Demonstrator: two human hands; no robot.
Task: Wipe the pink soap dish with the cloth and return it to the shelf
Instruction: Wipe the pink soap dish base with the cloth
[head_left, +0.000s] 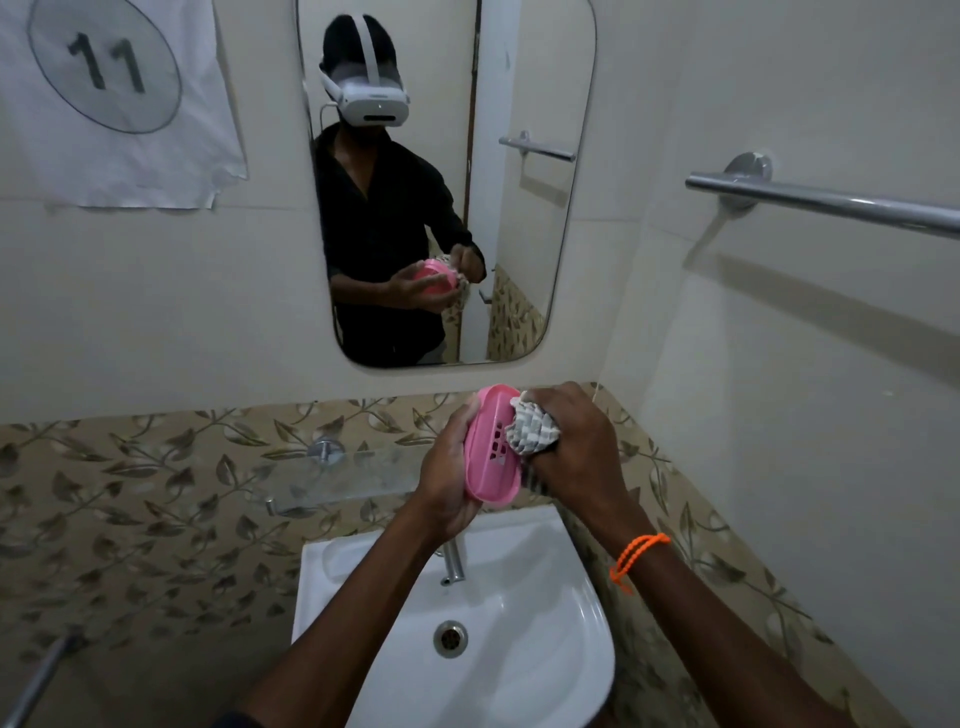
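A rounded white ceramic basin (545, 670) sits below a clear glass shelf (337, 475) on leaf-patterned tile. Above both, the left hand (447, 475) grips the oval pink plastic soap dish (485, 467) tilted on edge, slotted floor showing; the right hand (569, 441) clenches a bunched checked cloth (532, 428) against its inside.

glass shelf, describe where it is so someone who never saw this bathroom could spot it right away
Start at the white sink and look up to the leaf-patterned tile band behind it. The glass shelf juts out from that band, left of the left hand holding the pink soap dish. It is the only see-through surface, and it looks bare.
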